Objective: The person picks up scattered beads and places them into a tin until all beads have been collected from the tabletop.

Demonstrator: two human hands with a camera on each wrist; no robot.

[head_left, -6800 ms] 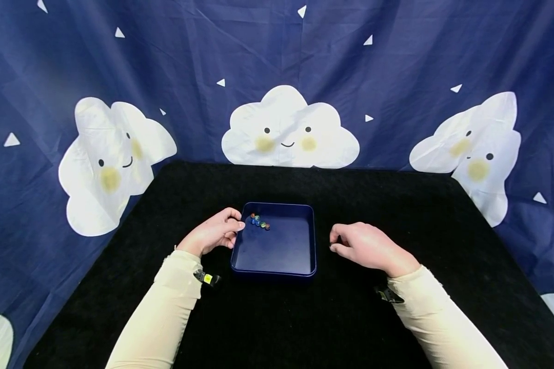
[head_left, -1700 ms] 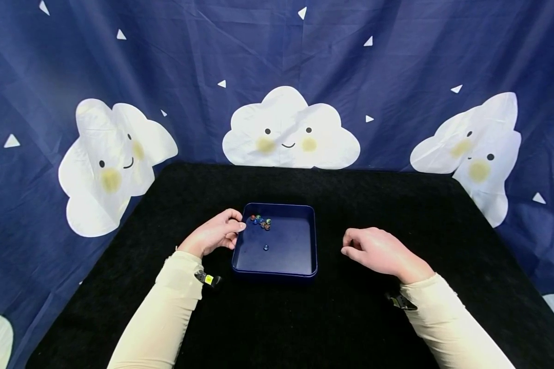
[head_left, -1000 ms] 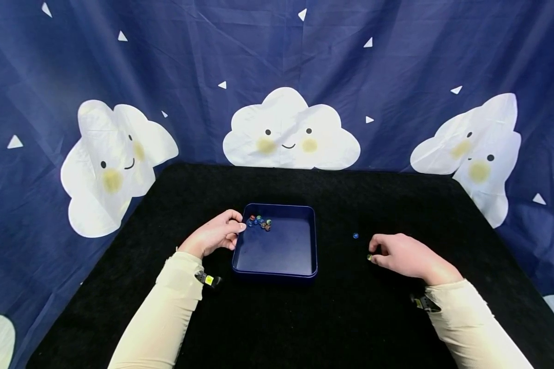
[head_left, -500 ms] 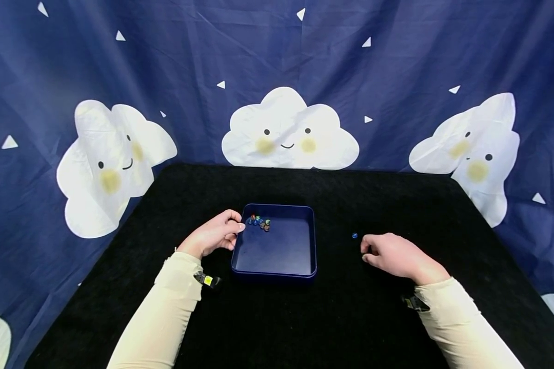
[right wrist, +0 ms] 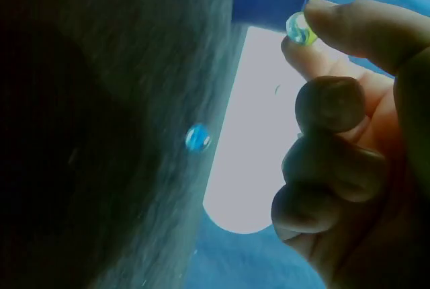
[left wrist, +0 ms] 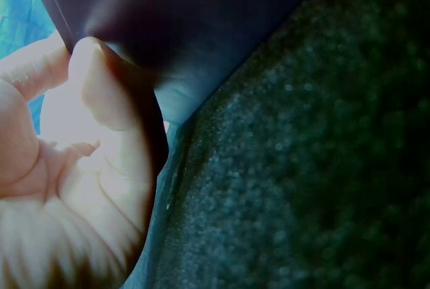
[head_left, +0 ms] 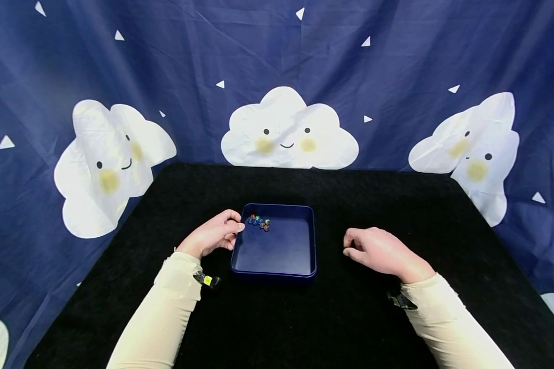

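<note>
My left hand [head_left: 214, 234] pinches the left wall of a square dark blue tray [head_left: 277, 272], its thumb [left wrist: 101, 84] at the rim in the left wrist view. Several small glass marbles [head_left: 266, 222], in blue, green and reddish tones, cluster in the tray's far left corner. To the right of the tray, my right hand [head_left: 380, 251] holds a clear marble with yellow-green [right wrist: 300, 29] between thumb and index fingertip; its other fingers are curled. A blue marble [right wrist: 197, 138] lies on the black cloth near that hand, hidden from the head view.
A black cloth [head_left: 277, 328] covers the table under the tray and both arms. Behind it hangs a dark blue curtain [head_left: 189, 61] printed with white smiling clouds [head_left: 288, 128] and small triangles.
More marbles lie in the tray than at first; a blue one rolled into the cluster. My right hand went right, took the yellow-green marble, then came back left, covering the blue marble outside.
</note>
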